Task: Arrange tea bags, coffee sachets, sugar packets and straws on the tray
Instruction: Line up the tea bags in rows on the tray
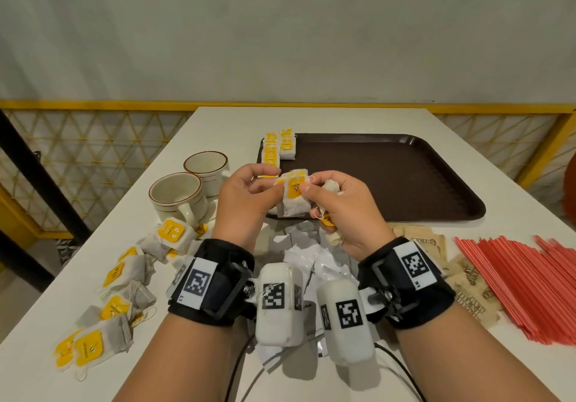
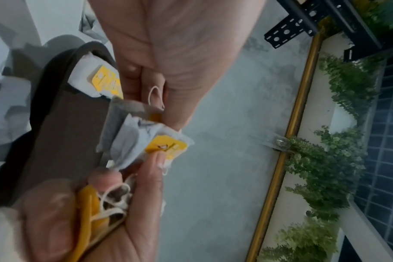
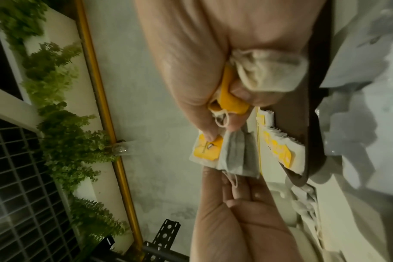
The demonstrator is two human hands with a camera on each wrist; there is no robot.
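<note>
Nearest the lens: two forearms in black wrist straps carrying white camera pods, raised above the white desk [image 1: 218, 127].

Landmark: dark brown rectangular plastic tray [image 1: 405, 177], lying flat toward the desk's far right, its raised rim intact all round. Most of its floor is bare and open for placing; two white-and-yellow sachets [image 1: 278, 146] lie in its far-left corner, side by side, touching.

Left hand [image 1: 246, 196]: held over the tray's near-left corner, fingers curled, pinching the upper left of a small stack of white paper tea bags with yellow tags [image 1: 294, 197].

Right hand [image 1: 343, 214]: just beside the left, thumb pressed on the stack's yellow tag, the remaining fingers closed around a further crumpled tea bag and tag with its string [image 3: 267, 70].

Left of the tray: two cream ceramic mugs with brown rim stripes [image 1: 187, 193], touching each other; nearer than them, loose tea bags [image 1: 124, 280] scattered to the desk's left edge.

Near side of the tray: crumpled white wrappers [image 1: 305, 252] under the wrists; brown paper sugar packets [image 1: 467, 277] beside them; a sheaf of thin red straws [image 1: 523, 286] reaching the desk's right edge.
</note>
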